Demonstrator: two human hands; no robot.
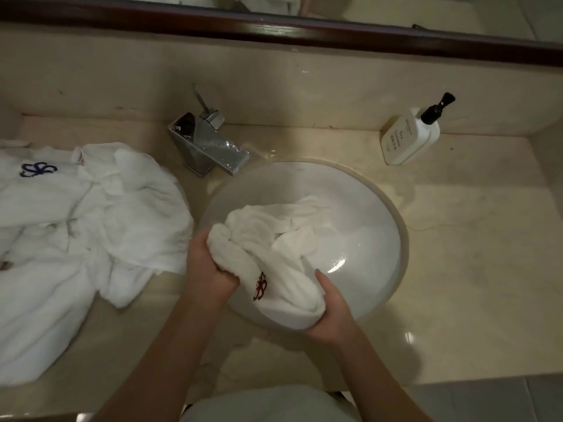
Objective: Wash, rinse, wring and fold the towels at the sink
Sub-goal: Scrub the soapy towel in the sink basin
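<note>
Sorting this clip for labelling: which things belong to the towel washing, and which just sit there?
In the job: towel gripped by left hand and right hand; sink; faucet; towel pile.
Lying about: pump bottle; mirror frame.

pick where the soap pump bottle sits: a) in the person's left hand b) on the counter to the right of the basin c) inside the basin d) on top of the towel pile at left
b: the white pump bottle with the black pump stands on the counter behind and to the right of the basin, touched by neither of the hands.
</note>
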